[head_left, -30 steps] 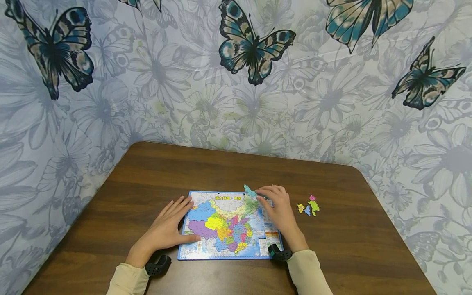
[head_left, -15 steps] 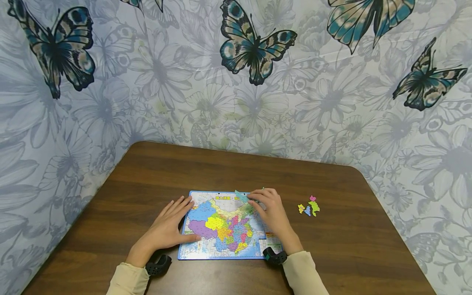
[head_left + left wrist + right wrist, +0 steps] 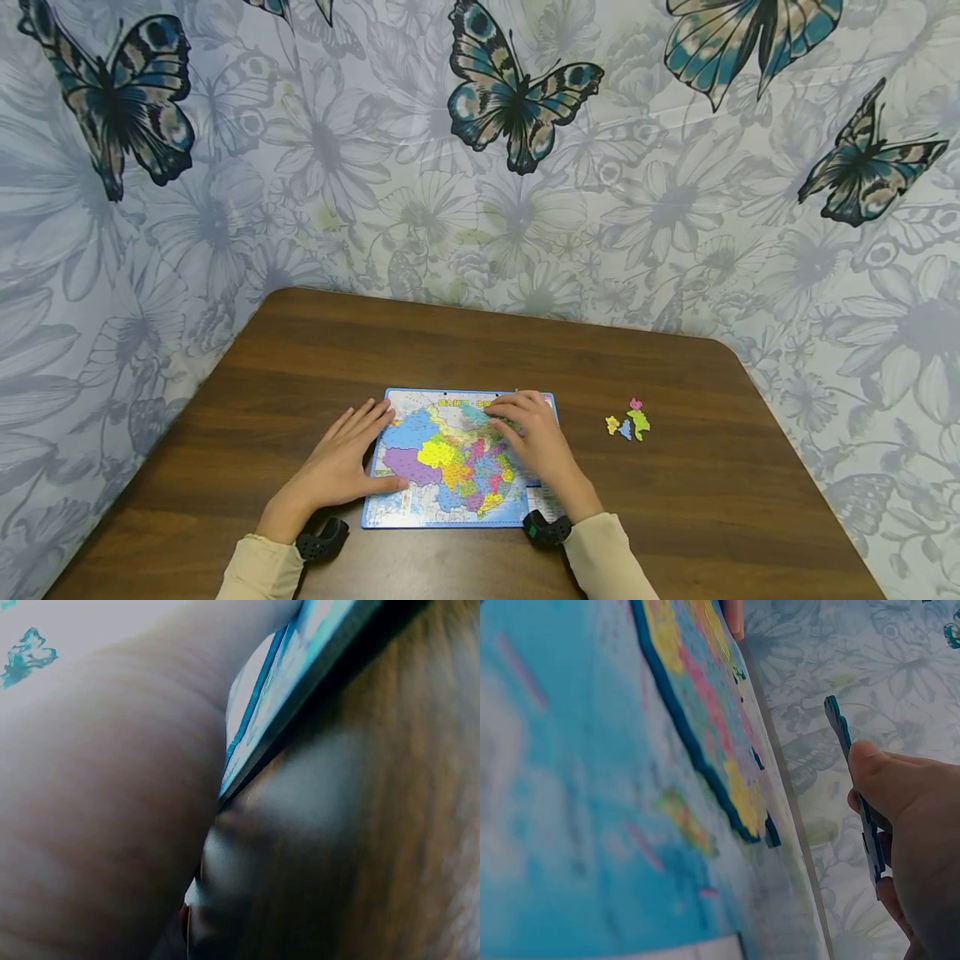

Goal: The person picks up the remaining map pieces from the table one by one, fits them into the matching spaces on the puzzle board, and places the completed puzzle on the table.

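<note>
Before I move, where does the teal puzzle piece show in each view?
Head: the teal puzzle piece is mid-width, below centre, in the right hand.
Left wrist: not in it.
Right wrist: the teal puzzle piece is right of centre, edge-on, in that same hand.
Shared landmark: the China map puzzle board, in all three views.

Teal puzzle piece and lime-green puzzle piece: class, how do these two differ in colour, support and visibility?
Colour: the teal puzzle piece is blue-green; the lime-green puzzle piece is yellowish green.
Support: the right hand holds the teal puzzle piece, while the lime-green puzzle piece lies on the table.
Visibility: in the head view, fingers partly hide the teal puzzle piece; nothing covers the lime-green puzzle piece.
Both have irregular outlines.
</note>
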